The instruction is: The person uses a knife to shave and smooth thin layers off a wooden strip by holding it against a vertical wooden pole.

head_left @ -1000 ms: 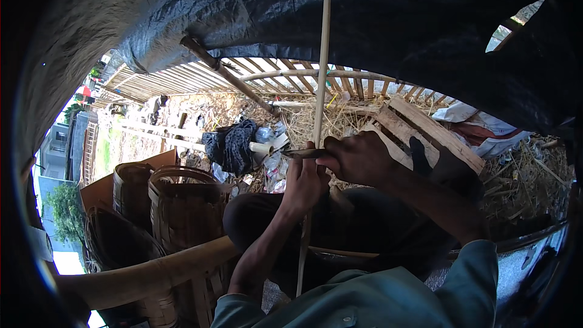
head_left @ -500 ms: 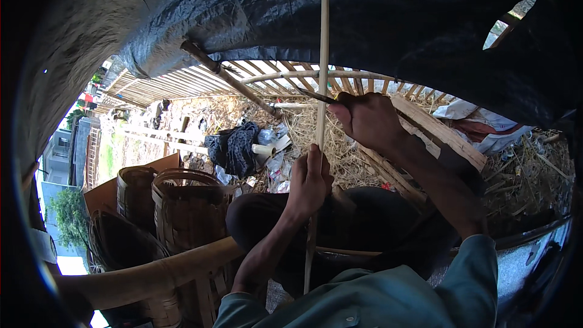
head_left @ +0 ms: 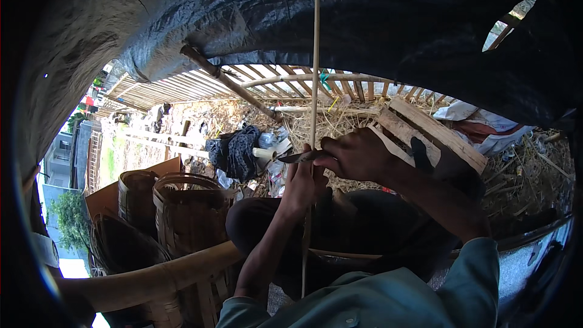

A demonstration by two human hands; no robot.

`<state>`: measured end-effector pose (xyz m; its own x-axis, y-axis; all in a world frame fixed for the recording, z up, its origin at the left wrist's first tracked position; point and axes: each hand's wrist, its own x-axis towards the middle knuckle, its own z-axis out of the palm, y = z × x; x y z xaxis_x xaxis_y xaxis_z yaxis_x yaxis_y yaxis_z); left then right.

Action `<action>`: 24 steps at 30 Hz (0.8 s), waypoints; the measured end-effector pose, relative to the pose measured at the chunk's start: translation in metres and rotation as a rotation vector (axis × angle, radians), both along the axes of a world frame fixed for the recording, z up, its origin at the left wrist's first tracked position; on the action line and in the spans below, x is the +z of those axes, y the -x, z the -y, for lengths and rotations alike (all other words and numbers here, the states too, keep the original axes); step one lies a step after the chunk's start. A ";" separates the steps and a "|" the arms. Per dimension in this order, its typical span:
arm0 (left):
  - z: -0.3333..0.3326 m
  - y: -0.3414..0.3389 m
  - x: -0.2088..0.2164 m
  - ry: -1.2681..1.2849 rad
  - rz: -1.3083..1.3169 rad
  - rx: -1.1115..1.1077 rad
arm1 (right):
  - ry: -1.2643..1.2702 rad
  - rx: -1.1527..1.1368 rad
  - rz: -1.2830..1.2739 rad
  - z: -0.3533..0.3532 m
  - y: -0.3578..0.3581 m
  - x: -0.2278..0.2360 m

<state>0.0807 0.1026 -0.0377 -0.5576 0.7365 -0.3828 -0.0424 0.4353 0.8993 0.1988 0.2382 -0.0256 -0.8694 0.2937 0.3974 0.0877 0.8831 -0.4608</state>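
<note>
A long, thin pale strip, probably bamboo [head_left: 315,54], stands upright before me, running from the top of the view down past my lap. My left hand [head_left: 299,185] is closed around it at about knee height. In my right hand [head_left: 358,157] is a knife [head_left: 297,157], its dark blade pointing left across the strip just above my left fingers. The blade seems to touch the strip; the exact contact is hard to make out. Both hands are close together over my dark-trousered legs [head_left: 261,222].
Woven baskets [head_left: 191,215] stand at my left behind a thick bamboo pole [head_left: 164,276]. A dark tarp [head_left: 395,18] hangs overhead. Beyond lie a dark patterned cloth [head_left: 234,152], straw, litter and a slatted bamboo fence [head_left: 182,88]. Wooden planks [head_left: 440,133] and a white sack [head_left: 486,124] are at right.
My right hand has brought the knife down along the strip to my left hand. The strip has turned and shows a narrower side. My left hand has stayed nearly in place.
</note>
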 end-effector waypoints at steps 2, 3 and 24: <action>-0.003 -0.013 0.008 -0.048 -0.267 -0.064 | 0.026 0.014 -0.012 -0.002 0.002 -0.003; -0.003 -0.016 0.011 -0.098 -0.538 -0.127 | 0.049 0.031 -0.027 -0.002 0.003 -0.004; -0.018 -0.056 0.032 -0.055 0.003 0.000 | -0.008 -0.426 -0.022 -0.049 0.011 0.007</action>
<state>0.1366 0.1205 -0.0058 -0.5563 0.7567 -0.3435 -0.0452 0.3851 0.9217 0.1877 0.2868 -0.0183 -0.6622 0.6220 0.4179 0.4363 0.7735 -0.4598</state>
